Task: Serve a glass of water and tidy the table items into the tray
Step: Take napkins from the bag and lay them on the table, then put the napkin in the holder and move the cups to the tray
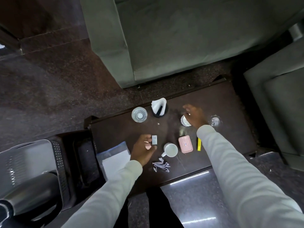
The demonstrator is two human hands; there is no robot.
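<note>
A clear glass [139, 114] holding water stands near the far left edge of the dark table [230, 104]. My left hand [143, 151] pinches a small grey packet [154, 139] between thumb and fingers, low over the table. My right hand [195, 116] reaches over a small white cup [184, 120] and covers most of it; whether it grips the cup is unclear. A white mug [170, 150], a pink case [185, 144] and a yellow marker [199, 144] lie in front. The dark tray [87, 158] sits at the left on a lower stand.
A black holder with white napkins [158, 107] stands beside the glass. Crumpled wrapper [161, 165] lies near the front edge, papers [115, 155] at the table's left end. Grey sofas [181, 38] flank the far and right sides. A steel flask [32, 191] sits at lower left.
</note>
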